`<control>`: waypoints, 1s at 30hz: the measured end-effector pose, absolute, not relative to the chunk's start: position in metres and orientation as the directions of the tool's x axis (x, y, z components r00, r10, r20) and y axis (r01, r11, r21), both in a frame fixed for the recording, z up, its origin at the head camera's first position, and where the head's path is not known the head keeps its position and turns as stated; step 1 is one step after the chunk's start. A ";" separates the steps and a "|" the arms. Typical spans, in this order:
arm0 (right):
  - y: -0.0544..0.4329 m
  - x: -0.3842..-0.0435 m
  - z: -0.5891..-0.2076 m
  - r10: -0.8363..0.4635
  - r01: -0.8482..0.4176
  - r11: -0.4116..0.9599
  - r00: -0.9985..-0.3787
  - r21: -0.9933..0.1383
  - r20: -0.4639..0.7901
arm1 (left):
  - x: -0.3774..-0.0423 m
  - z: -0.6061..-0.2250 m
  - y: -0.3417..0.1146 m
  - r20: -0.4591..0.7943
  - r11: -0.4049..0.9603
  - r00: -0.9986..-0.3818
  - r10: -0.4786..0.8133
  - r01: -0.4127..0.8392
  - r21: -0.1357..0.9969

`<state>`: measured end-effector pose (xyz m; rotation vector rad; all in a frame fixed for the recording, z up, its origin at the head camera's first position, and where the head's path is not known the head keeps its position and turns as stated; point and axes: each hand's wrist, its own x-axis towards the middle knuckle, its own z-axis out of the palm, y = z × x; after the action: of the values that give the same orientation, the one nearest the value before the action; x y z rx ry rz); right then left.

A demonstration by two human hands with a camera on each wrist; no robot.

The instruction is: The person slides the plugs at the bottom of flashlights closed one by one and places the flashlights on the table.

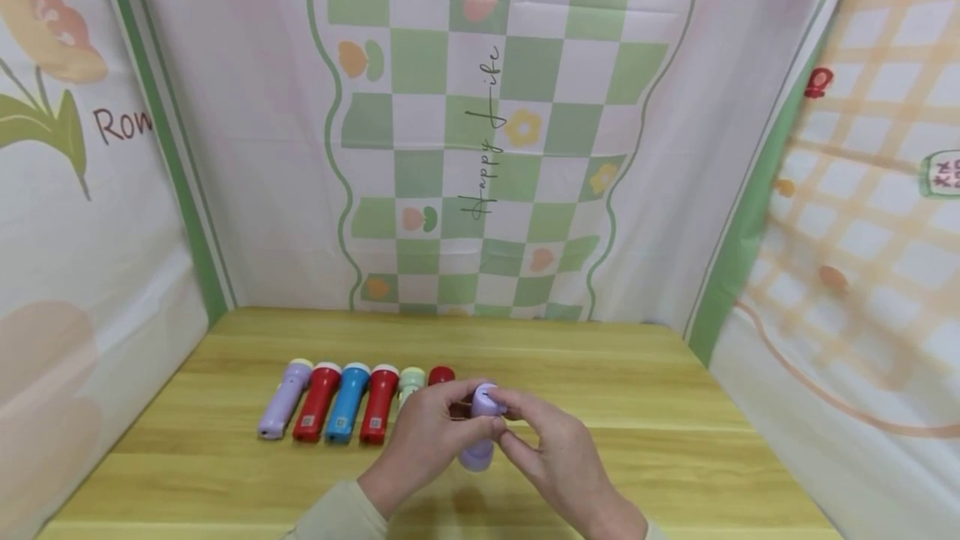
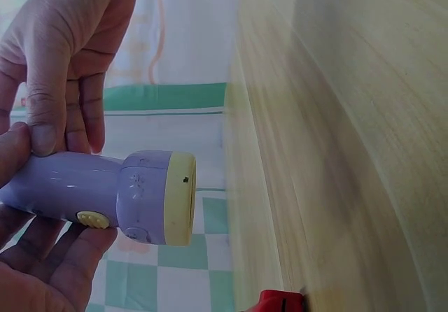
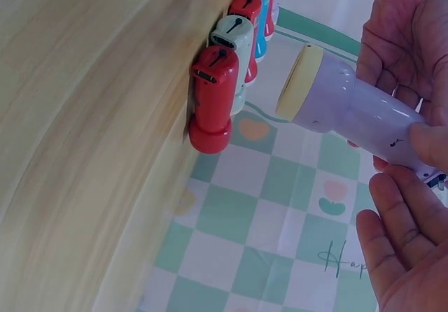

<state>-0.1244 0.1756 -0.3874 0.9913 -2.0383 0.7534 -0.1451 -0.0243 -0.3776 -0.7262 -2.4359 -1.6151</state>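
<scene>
A lilac flashlight (image 1: pixel 477 455) with a cream lens rim is held above the table, lens end down and tail end up. My left hand (image 1: pixel 423 436) grips its body, thumb on one side and fingers on the other. With fingertips and thumb, my right hand (image 1: pixel 558 457) pinches it near the tail end. In the left wrist view, a yellow ribbed button shows on the flashlight (image 2: pixel 147 196) beside the left hand's fingers (image 2: pixel 77 263). From the right wrist, a small slot shows at the tail of the flashlight (image 3: pixel 378 116). My hands partly cover its body.
A row of flashlights lies left of my hands: lilac (image 1: pixel 285 400), red (image 1: pixel 318 402), blue (image 1: pixel 348 402), red (image 1: pixel 379 404), pale green (image 1: pixel 411 382) and red (image 1: pixel 441 374), the last two partly hidden. Printed curtains (image 1: pixel 262 148) enclose the wooden table (image 1: pixel 637 373) at the back and sides.
</scene>
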 end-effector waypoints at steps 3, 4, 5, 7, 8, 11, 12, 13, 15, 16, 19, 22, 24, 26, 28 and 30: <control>0.175 -0.124 -0.387 -0.402 -0.829 0.530 -0.430 -0.177 0.808 | -0.144 -0.377 -0.025 0.363 0.318 -0.876 0.316 0.459 0.829; 0.175 -0.124 -0.387 -0.403 -0.829 0.531 -0.429 -0.176 0.808 | -0.144 -0.377 -0.025 0.364 0.319 -0.876 0.317 0.460 0.829; 0.175 -0.124 -0.386 -0.404 -0.830 0.530 -0.428 -0.174 0.809 | -0.144 -0.377 -0.025 0.365 0.320 -0.876 0.316 0.461 0.828; 0.175 -0.124 -0.386 -0.408 -0.832 0.528 -0.425 -0.171 0.808 | -0.144 -0.378 -0.025 0.368 0.318 -0.874 0.317 0.464 0.827; 0.175 -0.124 -0.386 -0.411 -0.833 0.526 -0.422 -0.168 0.808 | -0.144 -0.378 -0.025 0.368 0.317 -0.874 0.319 0.464 0.827; 0.175 -0.124 -0.386 -0.419 -0.837 0.522 -0.418 -0.163 0.806 | -0.144 -0.378 -0.025 0.367 0.314 -0.873 0.321 0.464 0.829; 0.175 -0.124 -0.386 -0.422 -0.838 0.521 -0.417 -0.161 0.805 | -0.143 -0.378 -0.025 0.368 0.310 -0.872 0.322 0.465 0.830; 0.175 -0.124 -0.387 -0.423 -0.839 0.521 -0.416 -0.160 0.805 | -0.143 -0.378 -0.026 0.368 0.309 -0.872 0.322 0.464 0.830; 0.175 -0.124 -0.387 -0.426 -0.840 0.519 -0.414 -0.157 0.804 | -0.143 -0.379 -0.026 0.372 0.303 -0.871 0.321 0.467 0.831; 0.175 -0.124 -0.387 -0.428 -0.841 0.519 -0.412 -0.155 0.804 | -0.142 -0.380 -0.026 0.376 0.300 -0.870 0.320 0.469 0.831; 0.176 -0.124 -0.388 -0.433 -0.844 0.516 -0.405 -0.148 0.805 | -0.142 -0.380 -0.026 0.383 0.292 -0.867 0.320 0.475 0.830; 0.176 -0.124 -0.387 -0.443 -0.846 0.516 -0.398 -0.135 0.803 | -0.142 -0.381 -0.026 0.387 0.286 -0.864 0.321 0.478 0.831; 0.176 -0.124 -0.387 -0.453 -0.847 0.515 -0.399 -0.131 0.798 | -0.142 -0.381 -0.025 0.387 0.287 -0.865 0.320 0.478 0.830; 0.176 -0.124 -0.386 -0.463 -0.846 0.517 -0.405 -0.131 0.788 | -0.143 -0.382 -0.025 0.389 0.289 -0.865 0.317 0.479 0.829; 0.176 -0.123 -0.385 -0.470 -0.841 0.520 -0.426 -0.147 0.773 | -0.143 -0.382 -0.025 0.391 0.290 -0.865 0.313 0.479 0.828; 0.176 -0.123 -0.384 -0.475 -0.835 0.528 -0.442 -0.155 0.761 | -0.143 -0.383 -0.025 0.391 0.294 -0.867 0.309 0.478 0.828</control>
<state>-0.1228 0.1764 -0.3842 1.0580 -2.1003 0.6940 -0.1428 -0.0248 -0.3825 -0.7357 -2.3966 -1.6194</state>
